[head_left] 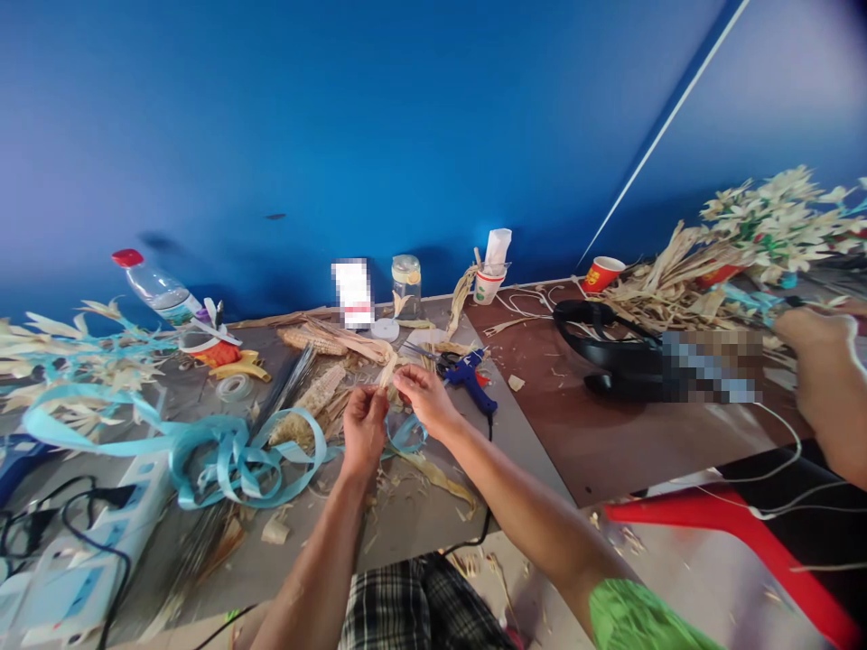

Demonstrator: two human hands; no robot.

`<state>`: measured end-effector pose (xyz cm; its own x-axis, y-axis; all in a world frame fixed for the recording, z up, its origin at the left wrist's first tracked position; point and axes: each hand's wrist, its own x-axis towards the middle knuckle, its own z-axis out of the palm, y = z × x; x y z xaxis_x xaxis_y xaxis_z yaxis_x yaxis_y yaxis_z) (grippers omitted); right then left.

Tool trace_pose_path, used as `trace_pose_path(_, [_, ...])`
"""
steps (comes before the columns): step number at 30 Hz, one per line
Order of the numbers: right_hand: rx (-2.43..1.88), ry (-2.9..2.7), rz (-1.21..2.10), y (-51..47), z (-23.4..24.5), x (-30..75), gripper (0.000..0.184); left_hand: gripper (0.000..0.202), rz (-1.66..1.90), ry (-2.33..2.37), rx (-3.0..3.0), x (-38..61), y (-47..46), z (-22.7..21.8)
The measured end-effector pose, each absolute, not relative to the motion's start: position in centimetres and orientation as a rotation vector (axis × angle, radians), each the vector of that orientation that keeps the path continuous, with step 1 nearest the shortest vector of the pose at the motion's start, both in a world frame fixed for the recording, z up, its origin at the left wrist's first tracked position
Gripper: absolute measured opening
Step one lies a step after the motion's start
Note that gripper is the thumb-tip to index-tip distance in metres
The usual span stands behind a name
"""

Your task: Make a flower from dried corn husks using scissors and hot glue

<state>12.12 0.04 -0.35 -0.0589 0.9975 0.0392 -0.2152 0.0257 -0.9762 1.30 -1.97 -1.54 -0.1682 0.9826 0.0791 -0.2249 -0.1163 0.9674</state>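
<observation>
My left hand [366,422] pinches the lower end of a pale strip of corn husk [387,368]. The fingers of my right hand [425,397] are closed on the same strip from the right, near its middle. Beside my right hand lies a blue glue gun [469,379], with dark-handled scissors [447,363] just behind it. Dried corn cobs [315,403] and loose husks are heaped left of my left hand. A loop of light blue ribbon [410,435] shows beneath my hands, and a larger tangle of the ribbon [203,456] lies to the left.
A glass jar [406,287], a phone [353,293] and a paper cup [489,284] stand along the blue wall. On the left are a tilted plastic bottle [159,287] and a white power strip [101,542]. Another person's hand [816,348] is at far right, near husk flowers [772,212].
</observation>
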Motion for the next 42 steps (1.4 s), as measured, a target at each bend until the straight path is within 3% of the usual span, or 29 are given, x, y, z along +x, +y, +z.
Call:
trace_pose_path(5, [-0.991, -1.164, 1.325, 0.1, -0.9, 12.1, 0.024, 0.026, 1.548, 1.025, 0.844, 1.0, -1.8, -1.4])
trace_pose_path(11, [-1.105, -0.973, 1.195, 0.8, -1.4, 12.8, 0.041, 0.025, 1.567, 1.049, 0.829, 0.9, -1.7, -1.6])
trace_pose_path(15, [-1.095, -0.982, 1.133, 0.8, -1.0, 12.9, 0.027, 0.024, 1.557, 1.084, 0.901, 1.0, -1.9, -1.3])
trace_pose_path(22, [-0.954, -1.136, 1.385, -0.4, 0.3, 12.1, 0.022, 0.029, 1.530, 1.207, 1.063, 1.0, -2.0, -1.2])
trace_pose_path(42, [-0.921, -1.242, 1.223, -0.1, -0.4, 11.7, 0.012, 0.020, 1.595, 1.377, 1.504, 1.2, -2.7, -1.2])
